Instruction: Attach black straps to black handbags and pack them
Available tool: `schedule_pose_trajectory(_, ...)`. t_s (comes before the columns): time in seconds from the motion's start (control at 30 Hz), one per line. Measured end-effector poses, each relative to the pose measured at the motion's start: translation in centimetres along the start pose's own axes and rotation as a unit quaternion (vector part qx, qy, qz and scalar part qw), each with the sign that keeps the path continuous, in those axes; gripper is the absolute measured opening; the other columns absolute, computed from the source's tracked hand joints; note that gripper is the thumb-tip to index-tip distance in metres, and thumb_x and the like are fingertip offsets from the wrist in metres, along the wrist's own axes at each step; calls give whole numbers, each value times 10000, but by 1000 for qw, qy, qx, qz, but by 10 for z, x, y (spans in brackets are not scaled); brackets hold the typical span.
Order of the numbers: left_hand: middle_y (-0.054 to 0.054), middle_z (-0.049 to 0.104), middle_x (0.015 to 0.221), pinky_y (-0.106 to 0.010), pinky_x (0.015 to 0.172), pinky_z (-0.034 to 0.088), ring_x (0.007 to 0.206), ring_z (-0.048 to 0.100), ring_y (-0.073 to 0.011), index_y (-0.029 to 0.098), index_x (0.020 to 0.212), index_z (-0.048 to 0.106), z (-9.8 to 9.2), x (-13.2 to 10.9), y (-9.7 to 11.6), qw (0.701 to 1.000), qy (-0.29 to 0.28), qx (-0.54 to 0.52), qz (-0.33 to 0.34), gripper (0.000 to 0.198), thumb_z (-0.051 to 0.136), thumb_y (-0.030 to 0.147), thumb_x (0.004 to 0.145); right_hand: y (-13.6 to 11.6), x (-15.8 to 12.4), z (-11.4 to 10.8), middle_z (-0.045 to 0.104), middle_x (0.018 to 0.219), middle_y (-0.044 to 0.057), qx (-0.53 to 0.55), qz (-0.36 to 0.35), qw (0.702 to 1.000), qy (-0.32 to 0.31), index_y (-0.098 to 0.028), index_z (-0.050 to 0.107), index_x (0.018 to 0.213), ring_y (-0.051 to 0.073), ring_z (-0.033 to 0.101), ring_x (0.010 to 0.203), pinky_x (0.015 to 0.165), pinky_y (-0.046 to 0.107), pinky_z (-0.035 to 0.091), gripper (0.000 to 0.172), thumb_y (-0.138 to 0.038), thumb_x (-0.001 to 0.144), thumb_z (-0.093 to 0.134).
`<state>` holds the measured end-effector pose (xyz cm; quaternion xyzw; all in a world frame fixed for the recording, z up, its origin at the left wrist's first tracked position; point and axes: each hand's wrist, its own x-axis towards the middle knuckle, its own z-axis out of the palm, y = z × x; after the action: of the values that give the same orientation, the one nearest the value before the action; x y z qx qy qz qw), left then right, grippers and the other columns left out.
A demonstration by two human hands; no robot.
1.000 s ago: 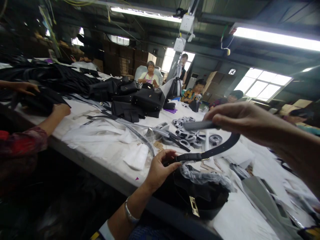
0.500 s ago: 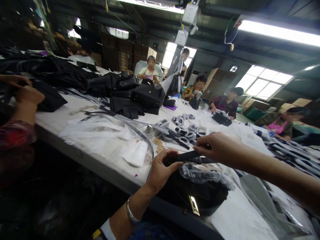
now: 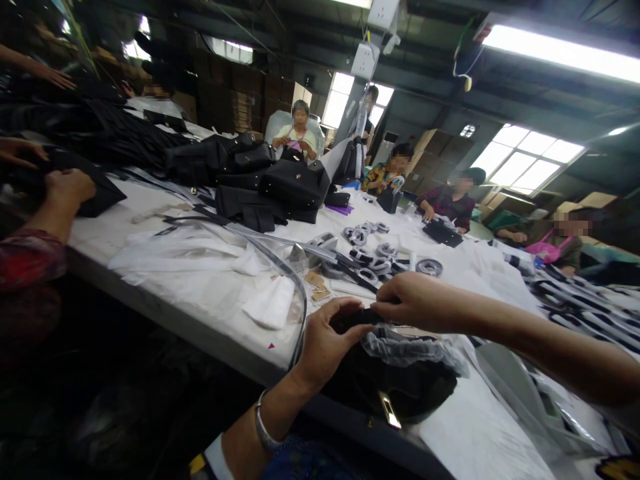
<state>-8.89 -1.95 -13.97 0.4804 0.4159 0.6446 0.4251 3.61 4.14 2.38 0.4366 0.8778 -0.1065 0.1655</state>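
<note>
Head view: at the left edge, a co-worker's red patterned sleeve (image 3: 35,257) reaches toward the counter (image 3: 215,297), where black bags (image 3: 295,183) heap up around the upper middle. Nearer me are crumpled white sheets (image 3: 170,253), with coiled straps (image 3: 356,235) in grey wrapping and a few brown tags (image 3: 316,283) just beyond the hands. The right forearm cuts across from the right edge, blocking some of the counter. At lower centre, by the counter's edge, sits a black bag (image 3: 420,390), glossy, with a gold clasp (image 3: 389,409) and crinkled clear plastic (image 3: 405,351) along its top. Above it, the left hand (image 3: 323,343) curls thumb and fingers around a black strap (image 3: 369,316); the right hand (image 3: 410,301) pinches the same piece, largely covering it.
</note>
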Motion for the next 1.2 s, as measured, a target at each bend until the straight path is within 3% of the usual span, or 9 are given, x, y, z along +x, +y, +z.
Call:
schedule_pose_trajectory(0.13,-60,732,1012,-321,902,538,964,687,-212,180,1009,710,1,0,-1,1000,-15,-15,-4,354,830,313,704,0,4,1,591,580,6,68,-14,997,-30,-172,704,690,126,469,544,494,244,288,360,-403,877,500)
schedule_pose_trajectory(0.3,-67,731,1006,-310,879,543,955,683,-210,165,1003,702,0,-1,-5,999,-1,-31,-12,354,825,317,708,-4,4,4,542,548,-3,23,-5,1000,-9,-170,675,642,120,437,528,496,256,269,328,-356,855,510)
schedule_pose_trajectory(0.6,-67,736,993,-313,886,538,952,682,-216,180,985,725,-1,-4,-3,1000,-27,-15,4,316,817,321,717,16,7,23,538,558,-16,105,-21,994,-24,-166,684,689,120,442,538,500,237,294,396,-447,885,486)
schedule_pose_trajectory(0.8,-66,732,1011,-311,888,549,951,688,-207,173,1017,700,1,-4,-9,997,-6,-79,-18,373,841,284,689,8,7,36,618,621,13,37,-40,998,33,-182,677,744,136,523,568,545,248,333,439,-459,957,411)
schedule_pose_trajectory(0.93,-53,709,1042,-308,903,543,974,678,-194,195,1094,651,-5,2,-9,995,-8,-99,-9,459,847,255,683,8,1,37,720,932,84,-51,-70,989,121,-213,681,1053,241,651,819,691,314,440,390,-543,904,535)
schedule_pose_trajectory(1.03,-51,699,1049,-311,913,534,983,671,-197,199,1082,656,-14,4,-5,998,-20,-63,7,451,849,257,679,14,0,38,714,1085,102,-36,-118,986,109,-252,636,1232,276,653,975,811,352,472,488,-544,841,649)
schedule_pose_trajectory(1.2,-48,709,1025,-292,834,510,949,652,-204,218,1007,710,-29,-2,10,993,-22,108,32,277,784,321,760,14,2,41,732,901,69,-47,-124,985,109,-252,715,1091,253,660,884,752,326,477,285,-412,858,676)
